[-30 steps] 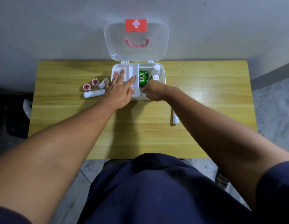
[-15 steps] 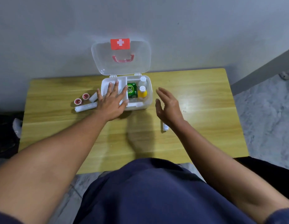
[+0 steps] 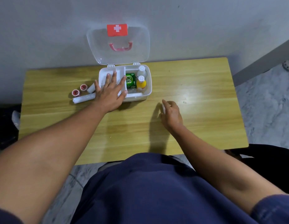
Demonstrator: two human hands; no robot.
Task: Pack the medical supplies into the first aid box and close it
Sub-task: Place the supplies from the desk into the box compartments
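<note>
While the left hand (image 3: 110,96) lies spread across the open box (image 3: 147,88), tape rolls (image 3: 79,90) sit beside it.

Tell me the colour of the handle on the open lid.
Pinkish red handle, seen through the clear lid; head view.

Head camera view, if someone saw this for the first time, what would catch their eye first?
Probably the open first aid box at the back of the wooden table, its clear lid standing against the wall with a red cross label. Inside, a green packet and a yellow bottle stand out. The left hand lies flat on the box's white tray, with bandage rolls beside it, while the right hand reaches to the table in front.
</note>
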